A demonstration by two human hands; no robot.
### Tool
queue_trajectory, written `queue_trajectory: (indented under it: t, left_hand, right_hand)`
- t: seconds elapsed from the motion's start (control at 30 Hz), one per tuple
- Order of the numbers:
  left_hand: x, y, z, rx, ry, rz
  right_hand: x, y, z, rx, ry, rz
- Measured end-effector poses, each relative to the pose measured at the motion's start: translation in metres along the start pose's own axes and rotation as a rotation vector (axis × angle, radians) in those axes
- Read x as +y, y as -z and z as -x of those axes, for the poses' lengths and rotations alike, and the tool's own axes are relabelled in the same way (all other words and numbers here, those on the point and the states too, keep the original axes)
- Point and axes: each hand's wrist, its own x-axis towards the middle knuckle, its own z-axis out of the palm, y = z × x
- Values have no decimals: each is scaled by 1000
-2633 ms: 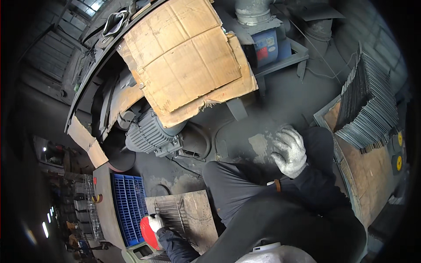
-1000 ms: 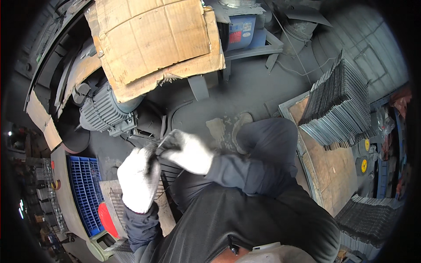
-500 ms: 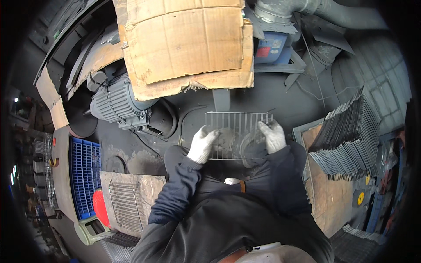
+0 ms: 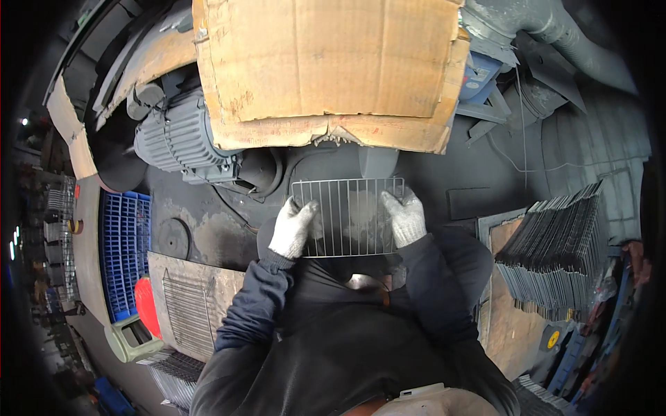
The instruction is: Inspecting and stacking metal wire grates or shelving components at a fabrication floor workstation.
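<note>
Between my two gloved hands I hold a rectangular wire rack with thin parallel bars, above my lap. My left hand, in a white knit glove, is closed on the rack's left edge, thumb on top. On the opposite edge, my right hand grips in the same way, its glove greyed at the fingertips. The fingers under the rack are partly hidden. Off to my right stands a tall stack of similar wire racks on a board. Another wire rack lies on a board at my left.
Ahead hangs a large cardboard sheet with a torn lower edge. A grey electric motor sits front left. Beside the left board are a blue plastic crate, a red round object and a green stool. A duct runs at upper right.
The rack and both hands appear further left in the picture, and the rack's bars show more plainly. My view has also shifted, with the cardboard looking larger.
</note>
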Motion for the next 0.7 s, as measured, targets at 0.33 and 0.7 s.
queue_trajectory:
  t: [0.33,0.7]
  left_hand:
    - [-14,-87,0,-144,-26,75]
    - [2,-49,-3,-138,51,-16]
  right_hand:
    - [-72,60,15,180,-203,1]
    - [-44,44,10,107,-300,-70]
